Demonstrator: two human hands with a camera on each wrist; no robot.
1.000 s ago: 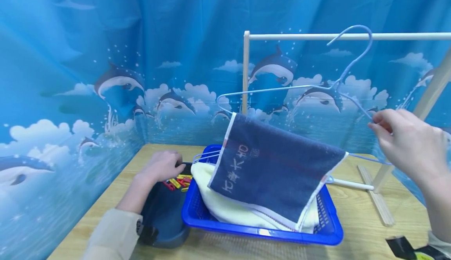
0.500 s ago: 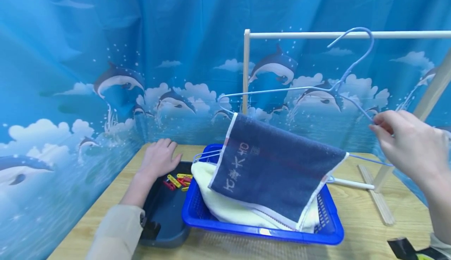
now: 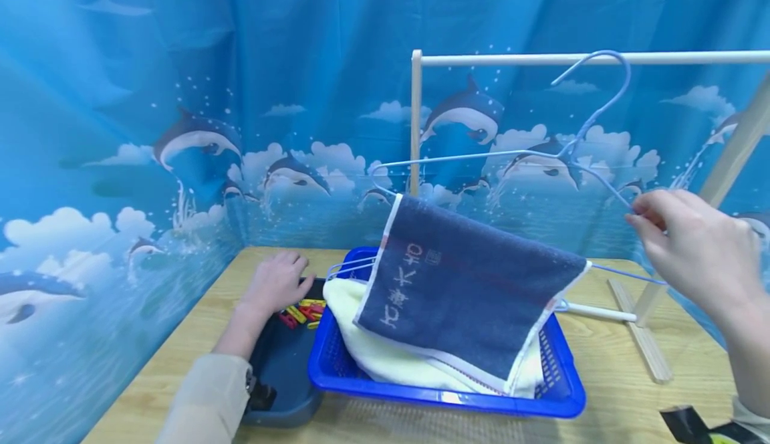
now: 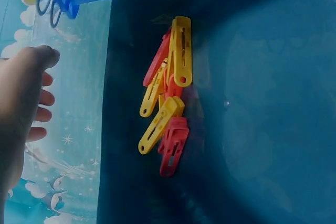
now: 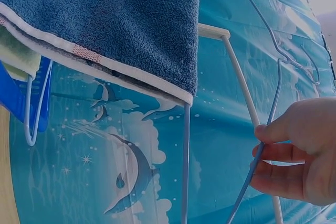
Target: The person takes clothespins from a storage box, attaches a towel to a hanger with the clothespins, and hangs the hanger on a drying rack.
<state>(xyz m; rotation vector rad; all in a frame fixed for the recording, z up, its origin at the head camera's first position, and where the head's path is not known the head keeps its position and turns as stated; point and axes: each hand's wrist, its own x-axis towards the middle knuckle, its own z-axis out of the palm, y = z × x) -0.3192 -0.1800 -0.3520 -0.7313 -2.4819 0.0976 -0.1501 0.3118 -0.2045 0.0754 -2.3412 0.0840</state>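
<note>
My right hand (image 3: 700, 250) pinches the right arm of a blue wire hanger (image 3: 481, 156) between thumb and fingers. Over the hanger's bottom bar a dark blue towel (image 3: 475, 283) with white edging is folded, slanting down to the right. In the right wrist view, the thumb and fingertips (image 5: 261, 134) meet on the wire. My left hand (image 3: 278, 283) is over the far end of a dark tray (image 3: 287, 370), its fingers loose and holding nothing. Red and yellow clothespins (image 4: 165, 93) lie in that tray, apart from the fingers in the left wrist view.
Beneath the towel stands a blue basket (image 3: 445, 398) with a pale yellow towel (image 3: 385, 357) and more hanger wires (image 3: 351, 267). A wooden rack with a white rail (image 3: 481, 60) rises behind, its foot (image 3: 640, 330) on the wooden table (image 3: 680, 397). A dolphin-print curtain (image 3: 120, 130) surrounds the table.
My left hand first moved up and away from the clothespins, opening its fingers, then came slightly back toward them. The right hand keeps its hold on the hanger, almost still.
</note>
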